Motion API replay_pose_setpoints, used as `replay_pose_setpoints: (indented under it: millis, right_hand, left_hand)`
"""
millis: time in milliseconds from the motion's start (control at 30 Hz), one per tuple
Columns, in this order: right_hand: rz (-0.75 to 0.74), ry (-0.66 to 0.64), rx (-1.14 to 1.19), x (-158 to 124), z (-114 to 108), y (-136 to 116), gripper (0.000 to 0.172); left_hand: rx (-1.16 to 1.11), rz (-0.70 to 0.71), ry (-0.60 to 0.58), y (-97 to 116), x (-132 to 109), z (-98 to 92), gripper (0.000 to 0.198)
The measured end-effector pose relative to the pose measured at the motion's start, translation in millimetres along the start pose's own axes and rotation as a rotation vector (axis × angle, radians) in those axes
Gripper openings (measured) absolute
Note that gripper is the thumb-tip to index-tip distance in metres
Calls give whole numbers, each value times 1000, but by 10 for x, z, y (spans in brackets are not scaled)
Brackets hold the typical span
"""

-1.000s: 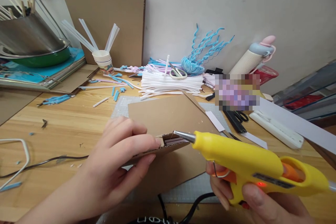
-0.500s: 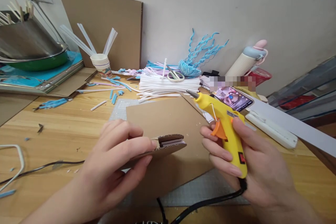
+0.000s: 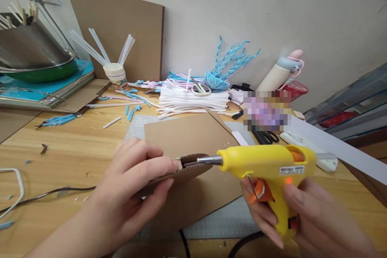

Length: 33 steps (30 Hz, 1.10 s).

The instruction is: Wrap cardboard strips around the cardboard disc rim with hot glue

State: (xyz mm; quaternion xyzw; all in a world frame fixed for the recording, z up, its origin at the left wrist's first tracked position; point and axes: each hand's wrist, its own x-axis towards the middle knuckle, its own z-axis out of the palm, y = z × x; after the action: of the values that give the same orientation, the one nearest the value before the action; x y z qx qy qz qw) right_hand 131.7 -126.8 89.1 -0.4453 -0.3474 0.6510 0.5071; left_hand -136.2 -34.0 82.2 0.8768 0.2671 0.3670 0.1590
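My left hand (image 3: 136,181) pinches a rounded, layered cardboard piece (image 3: 189,174) between thumb and fingers; its edge has a gap between two cardboard layers. My right hand (image 3: 308,209) grips a yellow hot glue gun (image 3: 256,159) by its handle, fingers by the orange trigger. The gun's metal nozzle points left and is at the right end of the gap; whether it touches the cardboard I cannot tell. A red light glows on the gun's side. Beneath both hands lies a flat cardboard sheet (image 3: 184,131) over a grey cutting mat (image 3: 226,219).
White pipe cleaners (image 3: 193,100) lie behind, with scissors (image 3: 201,88) on top. Paper cups (image 3: 115,74) hold glue sticks. Black-handled scissors (image 3: 267,136) and a white power strip (image 3: 323,161) are at the right. A bottle (image 3: 278,74) leans by the wall. A black cord (image 3: 57,190) crosses the table.
The glue gun has swung from tilted up to roughly level and moved down, bringing its nozzle to the cardboard piece's edge. My left hand stays nearly where it was.
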Motion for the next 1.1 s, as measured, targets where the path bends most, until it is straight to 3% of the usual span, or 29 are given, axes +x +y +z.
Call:
replay_pose_setpoints:
  millis: [333, 600, 767, 833, 967, 1100]
  right_hand:
    - [-37, 203, -183, -91, -228, 205, 27]
    - [-111, 303, -735, -166, -343, 82, 44]
    - [-161, 432, -853, -299, -456, -23, 22]
    - [-143, 432, -778, -344, -548, -28, 16]
    - [-73, 268, -382, -290, -555, -89, 24]
    - [-256, 460, 113, -84, -357, -263, 26]
  left_hand:
    - [14, 22, -12, -7, 28, -27, 37]
    - [35, 54, -40, -40, 15, -54, 38]
    - [33, 51, -28, -32, 25, -47, 36]
    - [41, 45, -43, -31, 23, -49, 37]
    - [49, 56, -45, -42, 13, -61, 38]
    - [51, 52, -45, -56, 16, -57, 39]
